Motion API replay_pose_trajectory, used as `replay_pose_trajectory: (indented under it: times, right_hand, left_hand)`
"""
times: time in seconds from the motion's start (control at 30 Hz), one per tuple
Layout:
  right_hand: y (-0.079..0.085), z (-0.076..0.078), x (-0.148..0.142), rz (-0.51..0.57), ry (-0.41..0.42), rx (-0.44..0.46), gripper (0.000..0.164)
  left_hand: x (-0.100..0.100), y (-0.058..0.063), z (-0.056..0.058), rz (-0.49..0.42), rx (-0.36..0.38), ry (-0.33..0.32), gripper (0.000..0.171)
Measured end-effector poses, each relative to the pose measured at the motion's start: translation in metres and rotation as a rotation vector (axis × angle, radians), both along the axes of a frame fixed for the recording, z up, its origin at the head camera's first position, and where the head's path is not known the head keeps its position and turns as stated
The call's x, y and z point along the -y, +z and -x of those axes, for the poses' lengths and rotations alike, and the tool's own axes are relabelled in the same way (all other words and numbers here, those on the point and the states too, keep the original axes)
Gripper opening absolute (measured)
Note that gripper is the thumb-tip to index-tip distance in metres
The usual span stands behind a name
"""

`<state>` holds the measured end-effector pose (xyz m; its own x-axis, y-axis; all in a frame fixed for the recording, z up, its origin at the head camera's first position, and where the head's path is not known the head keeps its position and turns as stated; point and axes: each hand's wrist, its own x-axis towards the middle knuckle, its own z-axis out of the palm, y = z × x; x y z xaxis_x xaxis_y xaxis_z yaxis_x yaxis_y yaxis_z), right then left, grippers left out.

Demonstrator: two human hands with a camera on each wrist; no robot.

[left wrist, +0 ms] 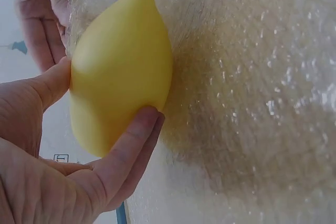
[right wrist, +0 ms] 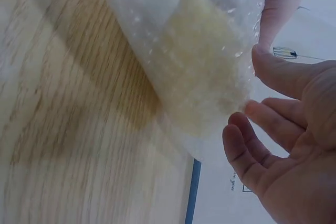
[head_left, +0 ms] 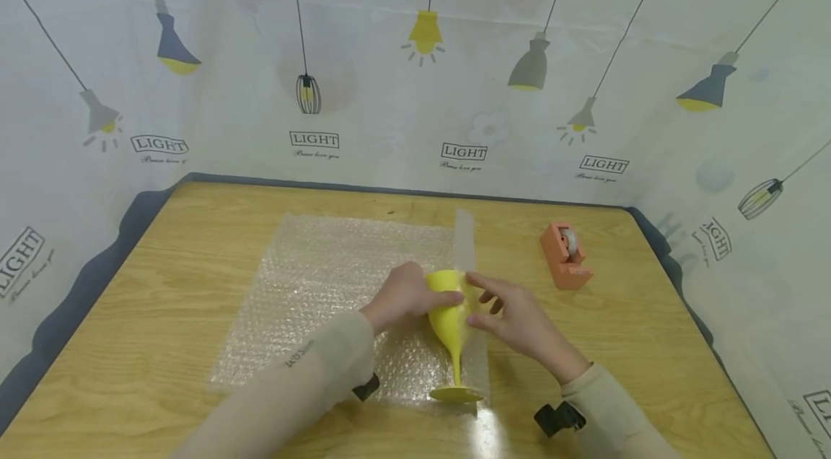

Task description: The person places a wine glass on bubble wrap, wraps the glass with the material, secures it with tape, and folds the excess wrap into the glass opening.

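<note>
Head view: yellow goblet (head_left: 444, 325) held on its side along the right part of the bubble wrap (head_left: 324, 257), rim away from the person, foot by the sheet's near edge
Left hand (head_left: 405, 293): grip curled round the goblet's bowl, thumb on one side and fingertips on the other, spread as wide as the bowl
Right hand (head_left: 519, 315): grip partly spread, thumb and bent fingers apart, tips at the raised wrap; whether they pinch it I cannot tell
Wrap: flat on the table (head_left: 162, 264) to the left, its right side lifted against the goblet
Right wrist view: goblet showing blurred and yellowish through the wrap
Tape dispenser (head_left: 561, 257): orange, on the table beyond the right hand, apart from the wrap
Sleeves (head_left: 279, 387): pale, on both arms
Backdrop (head_left: 383, 84): pale, printed with hanging lamps and the word LIGHT, behind the table
</note>
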<state>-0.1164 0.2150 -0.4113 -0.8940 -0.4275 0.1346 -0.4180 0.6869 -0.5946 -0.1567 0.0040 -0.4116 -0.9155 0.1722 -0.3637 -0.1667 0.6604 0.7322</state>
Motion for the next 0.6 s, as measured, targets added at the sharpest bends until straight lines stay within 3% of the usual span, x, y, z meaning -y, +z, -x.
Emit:
replay_pose_trajectory:
  times: [0.27, 0.6]
  right_hand:
    - [-0.008, 0.003, -0.004, 0.033, -0.039, 0.025, 0.062]
    - [-0.025, 0.008, -0.005, 0.18, 0.036, -0.043, 0.067]
  left_hand:
    - [0.005, -0.002, 0.003, 0.019, 0.027, 0.004, 0.065]
    - [0.011, -0.006, 0.006, -0.014, 0.07, 0.022, 0.054]
